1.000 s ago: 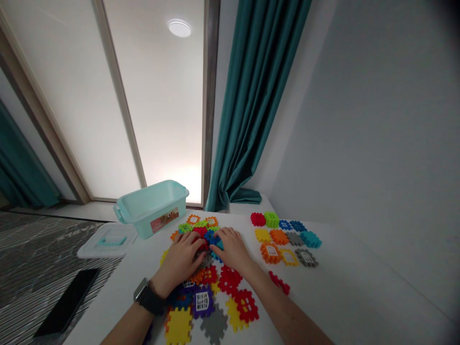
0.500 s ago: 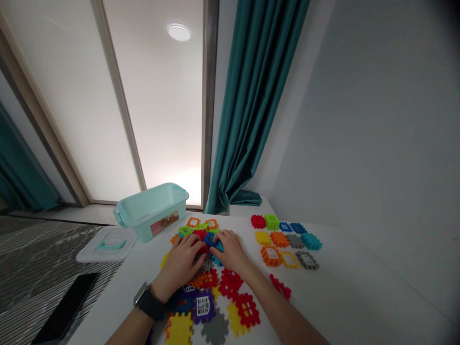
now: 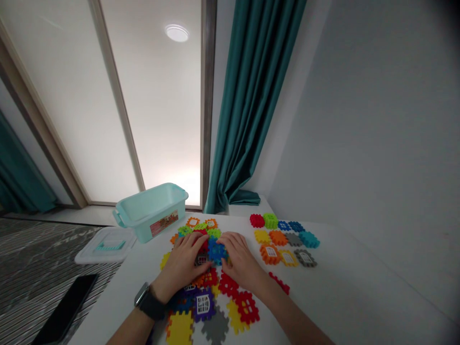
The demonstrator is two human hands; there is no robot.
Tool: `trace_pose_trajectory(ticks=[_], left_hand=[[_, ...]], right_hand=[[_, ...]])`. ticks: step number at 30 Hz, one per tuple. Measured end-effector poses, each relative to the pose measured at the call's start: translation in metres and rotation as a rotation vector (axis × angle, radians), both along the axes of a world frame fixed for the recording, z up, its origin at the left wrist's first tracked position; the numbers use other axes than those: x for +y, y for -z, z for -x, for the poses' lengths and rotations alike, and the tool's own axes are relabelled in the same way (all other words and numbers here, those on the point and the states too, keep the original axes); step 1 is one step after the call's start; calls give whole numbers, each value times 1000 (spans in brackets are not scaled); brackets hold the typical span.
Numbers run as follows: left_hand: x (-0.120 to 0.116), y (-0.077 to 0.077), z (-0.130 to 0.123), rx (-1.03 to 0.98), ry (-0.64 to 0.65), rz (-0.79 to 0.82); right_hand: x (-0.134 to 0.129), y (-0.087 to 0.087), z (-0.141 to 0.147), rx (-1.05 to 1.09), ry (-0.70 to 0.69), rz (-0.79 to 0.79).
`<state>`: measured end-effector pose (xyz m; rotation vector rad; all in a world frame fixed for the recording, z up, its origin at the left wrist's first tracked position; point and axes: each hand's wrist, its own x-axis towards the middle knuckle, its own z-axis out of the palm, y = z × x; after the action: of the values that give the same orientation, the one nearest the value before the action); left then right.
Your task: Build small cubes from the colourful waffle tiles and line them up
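A blue notched building tile (image 3: 217,251) lies between my two hands over a pile of coloured interlocking tiles. My right hand (image 3: 240,256) curls round the blue tile's right edge, fingertips at its upper corner and thumb low on the side. My left hand (image 3: 187,259), with a dark watch on the wrist, rests over the pile's left part with thumb and fingers apart. Its thumb tip reaches close to the blue tile's lower edge. Under and before the hands lie red tiles (image 3: 247,307), a purple window tile (image 3: 203,304), a grey tile (image 3: 216,327) and a yellow tile (image 3: 180,327).
Sorted stacks of tiles, including an orange stack (image 3: 270,254) and a teal stack (image 3: 309,239), stand in rows at the right. A mint-green bin (image 3: 154,211) stands behind at the left, with its clear lid (image 3: 104,245) beside the table. A black phone (image 3: 66,309) is at lower left.
My right hand has shifted slightly right and opened away from my left hand. More of the blue tile now shows between them. My left hand has barely moved.
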<state>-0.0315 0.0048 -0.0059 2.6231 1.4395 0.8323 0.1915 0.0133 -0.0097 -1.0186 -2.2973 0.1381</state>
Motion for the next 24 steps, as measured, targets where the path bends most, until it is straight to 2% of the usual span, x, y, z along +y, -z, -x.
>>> trace_pose_trajectory(ticks=[2,6,13,19,24], left_hand=[[-2,-2,-3,20,48,-6],[-9,-7,-8,51,100,-27],[-14,-8,-13,57,172,-59],[-11,-1,-8,-88,192,-30],[-12,0,-10,-148,195,-13]], right_hand=[[-12,-4,-5,14,-30,-40],[-31,-5,-12,26,0,-96],[-44,0,-22,-27,3,-198],[-45,9,-33,154,29,-100],[-46,12,-36,194,20,-46]])
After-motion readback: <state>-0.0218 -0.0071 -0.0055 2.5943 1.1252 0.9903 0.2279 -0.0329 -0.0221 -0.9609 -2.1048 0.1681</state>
